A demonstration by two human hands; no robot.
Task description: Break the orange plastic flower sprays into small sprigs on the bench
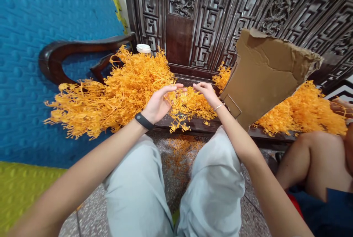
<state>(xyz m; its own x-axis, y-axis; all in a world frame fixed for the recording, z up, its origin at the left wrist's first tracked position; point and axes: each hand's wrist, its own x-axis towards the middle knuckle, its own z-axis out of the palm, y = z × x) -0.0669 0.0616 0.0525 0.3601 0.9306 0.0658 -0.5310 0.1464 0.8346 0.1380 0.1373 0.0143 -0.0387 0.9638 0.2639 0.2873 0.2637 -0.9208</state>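
My left hand (pixel 159 104), with a black band at the wrist, is curled palm inward over the orange plastic pieces. Thin branching orange plastic strands (pixel 179 99) show at its fingers and hang below them. Facing it, a short gap away, is my right hand (pixel 206 92), wearing a thin bracelet. Its fingertips point left and look pressed together; anything between them is too small to make out. Beneath both hands lies a low heap of small orange plastic pieces (pixel 197 104) on the dark wooden bench. A large tangled pile of orange plastic sprigs (pixel 132 86) rises left of my left hand.
A bent cardboard sheet (pixel 261 75) stands right of my right hand, with another orange pile (pixel 300 110) behind it. A white lid (pixel 143 48) shows behind the left pile. Another person's knee (pixel 311 152) is at right. Orange scraps (pixel 183 152) litter the floor.
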